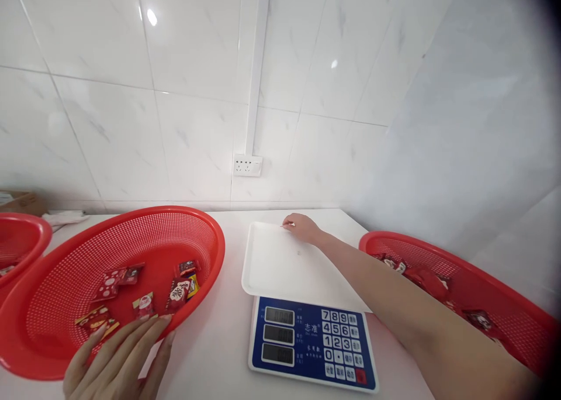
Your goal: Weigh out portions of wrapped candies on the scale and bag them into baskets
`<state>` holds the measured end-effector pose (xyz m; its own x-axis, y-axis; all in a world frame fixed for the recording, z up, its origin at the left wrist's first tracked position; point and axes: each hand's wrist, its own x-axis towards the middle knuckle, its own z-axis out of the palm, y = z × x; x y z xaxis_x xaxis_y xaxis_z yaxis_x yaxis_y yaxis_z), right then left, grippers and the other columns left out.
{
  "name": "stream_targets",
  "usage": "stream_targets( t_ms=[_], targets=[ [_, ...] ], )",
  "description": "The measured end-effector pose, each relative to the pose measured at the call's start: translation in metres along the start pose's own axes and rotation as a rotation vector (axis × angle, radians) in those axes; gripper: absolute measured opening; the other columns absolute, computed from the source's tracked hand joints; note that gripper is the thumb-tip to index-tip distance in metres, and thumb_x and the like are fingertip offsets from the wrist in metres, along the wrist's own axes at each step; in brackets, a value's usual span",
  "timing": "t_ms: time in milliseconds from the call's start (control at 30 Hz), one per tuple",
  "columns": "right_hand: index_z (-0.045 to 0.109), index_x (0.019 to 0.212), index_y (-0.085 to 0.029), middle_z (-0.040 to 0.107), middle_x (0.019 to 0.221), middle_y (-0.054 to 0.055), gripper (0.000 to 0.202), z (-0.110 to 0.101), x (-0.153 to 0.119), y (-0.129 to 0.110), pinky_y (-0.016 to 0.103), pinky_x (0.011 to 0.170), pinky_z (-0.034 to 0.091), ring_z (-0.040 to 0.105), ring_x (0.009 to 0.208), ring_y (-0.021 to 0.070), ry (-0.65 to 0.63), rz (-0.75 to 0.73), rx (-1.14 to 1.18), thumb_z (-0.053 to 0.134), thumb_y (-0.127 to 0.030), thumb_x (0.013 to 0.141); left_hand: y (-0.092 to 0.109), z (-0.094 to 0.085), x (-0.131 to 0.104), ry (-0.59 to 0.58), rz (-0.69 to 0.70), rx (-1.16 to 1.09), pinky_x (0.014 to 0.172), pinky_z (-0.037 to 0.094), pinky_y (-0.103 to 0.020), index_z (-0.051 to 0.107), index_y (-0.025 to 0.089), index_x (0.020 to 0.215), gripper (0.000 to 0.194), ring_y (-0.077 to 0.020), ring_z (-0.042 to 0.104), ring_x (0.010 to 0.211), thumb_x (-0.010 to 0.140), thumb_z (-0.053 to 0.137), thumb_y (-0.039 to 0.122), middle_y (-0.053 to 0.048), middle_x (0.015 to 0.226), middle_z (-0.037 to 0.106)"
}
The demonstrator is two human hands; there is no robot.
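My left hand [120,362] rests over the near rim of a red plastic basket [170,219], its fingers stretched out and slightly apart, the thumb outside the rim. Several wrapped snack packets [179,293] in red, brown and yellow lie in this basket. At the far edge of the white weighing tray [267,265], my right hand [302,227] has its thumb and fingertips pinched together. Whatever is between them is too small to make out. A tiny speck [298,252] lies on the tray. Below the tray is the digital scale's blue keypad panel [313,341].
Another red basket [438,251] with wrapped packets stands on the right, partly behind my forearm. A third red basket [30,221] is cut off at the left edge. Behind them are a cardboard box [26,204] and a tiled wall with a socket [248,165].
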<state>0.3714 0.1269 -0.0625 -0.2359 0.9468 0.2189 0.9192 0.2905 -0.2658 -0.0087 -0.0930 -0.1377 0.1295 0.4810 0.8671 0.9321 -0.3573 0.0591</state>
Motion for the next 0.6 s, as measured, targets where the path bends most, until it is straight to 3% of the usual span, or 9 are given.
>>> stream_targets(
  t_ms=[100,333,600],
  targets=[
    [0.062,0.078,-0.022,0.067,0.092,0.002,0.017,0.0013,0.0016,-0.0041,0.025,0.068,0.042,0.059,0.083,0.0158,0.023,0.023,0.035,0.047,-0.020,0.084,0.0031,-0.0027,0.0054,0.000,0.088,0.072,0.100,0.034,-0.042,0.064,0.027,0.096,0.023,-0.0219,0.066,0.083,0.075,0.061,0.022,-0.001,0.090,0.073],
    [0.061,0.080,-0.021,0.066,0.092,0.003,0.018,-0.0076,-0.0036,-0.0070,0.026,0.067,0.041,0.058,0.081,0.0168,0.049,0.062,0.061,0.043,-0.021,0.086,0.0040,0.0001,0.0068,0.028,0.082,0.108,0.100,0.034,-0.042,0.062,0.025,0.100,0.029,-0.0226,0.065,0.081,0.071,0.066,0.025,-0.003,0.088,0.073],
    [0.062,0.090,-0.021,0.065,0.102,0.003,0.012,0.0010,-0.0010,-0.0087,0.026,0.073,0.043,0.058,0.092,0.0172,-0.022,0.017,0.080,0.060,-0.027,0.079,0.0041,-0.0005,0.0103,0.061,0.137,0.128,0.097,0.036,-0.042,0.062,0.024,0.097,0.026,-0.0227,0.065,0.077,0.071,0.066,0.023,-0.003,0.085,0.073]
  ],
)
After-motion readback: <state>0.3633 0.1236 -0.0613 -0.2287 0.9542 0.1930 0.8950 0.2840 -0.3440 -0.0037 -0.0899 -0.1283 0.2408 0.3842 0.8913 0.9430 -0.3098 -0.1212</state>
